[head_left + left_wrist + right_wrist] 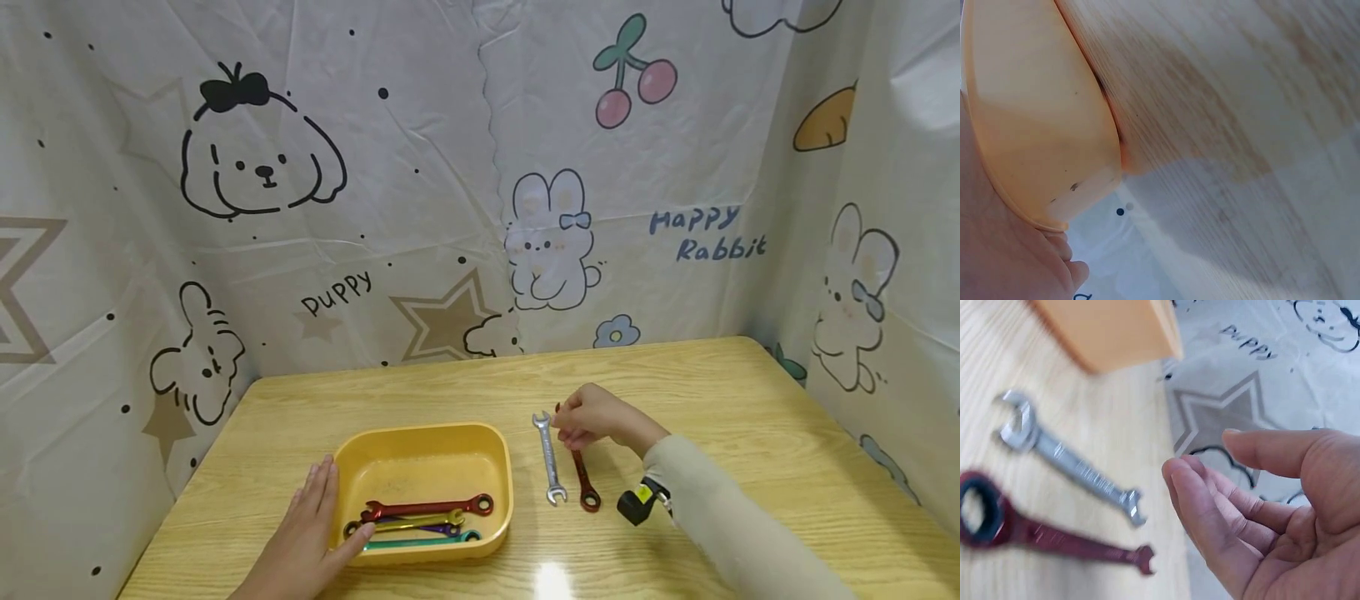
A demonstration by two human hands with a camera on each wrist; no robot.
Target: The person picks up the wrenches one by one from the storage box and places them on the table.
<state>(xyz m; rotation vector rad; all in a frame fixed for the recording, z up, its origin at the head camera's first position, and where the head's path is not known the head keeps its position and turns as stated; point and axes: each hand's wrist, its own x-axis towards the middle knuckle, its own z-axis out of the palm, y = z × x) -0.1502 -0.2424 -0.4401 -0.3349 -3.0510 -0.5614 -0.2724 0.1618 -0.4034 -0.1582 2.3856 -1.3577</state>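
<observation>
My left hand (300, 529) rests against the left side of a yellow plastic tray (423, 429), fingers straight along its wall and thumb reaching over the near corner. Inside lie several combination wrenches: a red wrench (427, 507), a gold wrench (420, 523), a purple one partly covered, and a teal wrench (420, 542). Right of the tray, my right hand (596, 418) hovers over a dark red ratchet wrench (1066, 542), hiding part of it in the head view. Its thumb and fingers are apart with nothing between them. Beside that wrench lies a silver open-end wrench (1079, 465).
A wood-grain table (712, 400) carries everything. Printed white curtains (420, 167) stand behind it and at both sides. A small black camera (637, 502) is strapped to the right sleeve (720, 492).
</observation>
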